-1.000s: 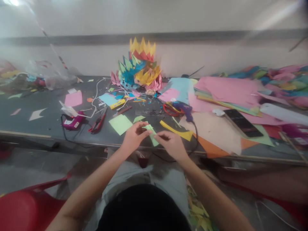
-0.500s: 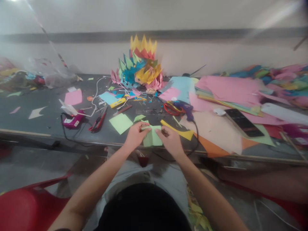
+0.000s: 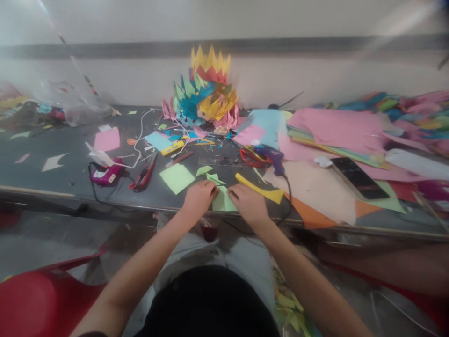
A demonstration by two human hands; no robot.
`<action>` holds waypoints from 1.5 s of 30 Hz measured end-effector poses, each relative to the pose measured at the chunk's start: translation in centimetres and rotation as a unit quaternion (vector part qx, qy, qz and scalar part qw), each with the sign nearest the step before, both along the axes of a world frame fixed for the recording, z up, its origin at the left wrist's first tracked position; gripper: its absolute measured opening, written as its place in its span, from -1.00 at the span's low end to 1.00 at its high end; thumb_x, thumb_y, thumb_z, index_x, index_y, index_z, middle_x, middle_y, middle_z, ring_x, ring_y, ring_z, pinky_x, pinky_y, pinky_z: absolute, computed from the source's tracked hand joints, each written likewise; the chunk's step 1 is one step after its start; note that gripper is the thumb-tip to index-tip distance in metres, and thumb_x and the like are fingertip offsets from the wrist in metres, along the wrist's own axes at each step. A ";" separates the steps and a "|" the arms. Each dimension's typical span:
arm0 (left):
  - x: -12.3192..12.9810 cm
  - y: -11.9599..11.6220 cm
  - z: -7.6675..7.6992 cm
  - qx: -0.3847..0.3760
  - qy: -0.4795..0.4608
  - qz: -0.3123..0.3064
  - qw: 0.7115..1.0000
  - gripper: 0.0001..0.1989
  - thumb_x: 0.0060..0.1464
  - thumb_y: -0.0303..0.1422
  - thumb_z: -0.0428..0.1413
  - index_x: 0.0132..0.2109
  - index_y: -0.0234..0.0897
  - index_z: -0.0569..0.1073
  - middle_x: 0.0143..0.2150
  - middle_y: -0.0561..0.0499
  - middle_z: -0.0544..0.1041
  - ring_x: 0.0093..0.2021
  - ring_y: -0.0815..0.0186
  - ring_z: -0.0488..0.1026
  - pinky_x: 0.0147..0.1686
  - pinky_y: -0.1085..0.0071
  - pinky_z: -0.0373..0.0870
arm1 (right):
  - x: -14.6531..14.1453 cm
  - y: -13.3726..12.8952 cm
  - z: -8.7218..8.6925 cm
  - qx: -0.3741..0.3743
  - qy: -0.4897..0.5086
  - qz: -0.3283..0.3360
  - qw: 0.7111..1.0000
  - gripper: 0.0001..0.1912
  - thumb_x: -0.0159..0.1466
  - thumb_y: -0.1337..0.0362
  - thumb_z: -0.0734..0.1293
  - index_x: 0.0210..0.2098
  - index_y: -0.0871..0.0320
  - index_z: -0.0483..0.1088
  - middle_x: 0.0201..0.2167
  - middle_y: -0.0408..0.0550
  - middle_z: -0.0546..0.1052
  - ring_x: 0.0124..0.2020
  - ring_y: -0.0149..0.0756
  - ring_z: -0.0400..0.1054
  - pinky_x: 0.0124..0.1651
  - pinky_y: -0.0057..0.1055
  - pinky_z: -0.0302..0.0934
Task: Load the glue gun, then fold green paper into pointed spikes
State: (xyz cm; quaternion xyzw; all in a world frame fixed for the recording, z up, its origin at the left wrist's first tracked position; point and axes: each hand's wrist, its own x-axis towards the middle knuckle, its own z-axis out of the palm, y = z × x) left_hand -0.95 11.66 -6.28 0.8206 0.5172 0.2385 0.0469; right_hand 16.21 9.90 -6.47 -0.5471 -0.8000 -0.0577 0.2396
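Observation:
A creased piece of light green paper is between my hands at the table's front edge. My left hand has its fingers closed on the paper's left side. On the other side my right hand grips it, thumb toward the middle. The hands partly cover the paper. Just beyond my fingers lie small folded green pieces. A square stack of light green paper rests left of my left hand, and a yellow paper strip lies beyond my right hand.
Pliers, a yellow cutter and a purple power socket are on the left. A glue gun, red-handled scissors, a phone and pink sheets are on the right. Folded paper crowns stand at the back.
My fingers have shifted along the green paper, and its top edge has folded down or inward between them. Both hands are now turned more palm-down. The camera view has moved slightly.

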 end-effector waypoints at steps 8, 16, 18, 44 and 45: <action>-0.8 -0.6 -0.3 0.080 -0.005 -0.140 0.987 -0.87 0.14 -0.38 0.04 -0.19 -0.32 0.45 -0.20 -0.06 0.55 -0.19 0.27 0.47 -0.15 0.35 0.41 | 1.9 0.3 -0.4 0.034 -0.068 0.121 0.990 -0.72 0.32 0.34 0.14 -0.14 0.19 0.45 -0.18 -0.03 0.56 -0.17 -0.31 0.42 -0.16 -0.43 0.28; -1.0 -0.5 -0.3 0.121 0.023 -0.188 0.974 -0.83 0.16 -0.40 0.01 -0.22 -0.31 0.50 -0.15 -0.07 0.54 -0.17 0.29 0.48 -0.12 0.33 0.43 | 3.0 0.9 -0.5 0.043 -0.119 0.207 0.970 -0.70 0.31 0.36 0.13 -0.10 0.20 0.46 -0.14 0.02 0.55 -0.15 -0.27 0.42 -0.12 -0.34 0.32; -1.1 -0.6 -0.1 0.120 0.031 -0.194 0.973 -0.82 0.17 -0.39 0.00 -0.22 -0.32 0.50 -0.15 -0.08 0.54 -0.17 0.29 0.48 -0.12 0.33 0.42 | 3.0 0.9 -0.4 0.048 -0.125 0.214 0.968 -0.68 0.32 0.36 0.11 -0.11 0.21 0.46 -0.13 0.01 0.54 -0.15 -0.26 0.42 -0.11 -0.32 0.32; -1.2 -0.7 0.0 0.082 0.036 -0.211 0.973 -0.78 0.21 -0.39 -0.06 -0.21 -0.31 0.49 -0.13 -0.08 0.52 -0.14 0.28 0.45 -0.07 0.28 0.38 | 3.0 1.7 -0.4 0.039 -0.114 0.248 0.961 -0.67 0.33 0.33 0.11 -0.12 0.22 0.47 -0.11 0.02 0.53 -0.16 -0.26 0.39 -0.08 -0.29 0.32; -1.2 -0.7 0.1 0.079 0.036 -0.207 0.974 -0.78 0.21 -0.38 -0.05 -0.21 -0.31 0.48 -0.12 -0.08 0.52 -0.14 0.28 0.45 -0.07 0.28 0.38 | 3.0 1.7 -0.3 0.041 -0.112 0.252 0.960 -0.67 0.33 0.33 0.10 -0.13 0.23 0.47 -0.12 0.03 0.54 -0.16 -0.25 0.40 -0.08 -0.29 0.32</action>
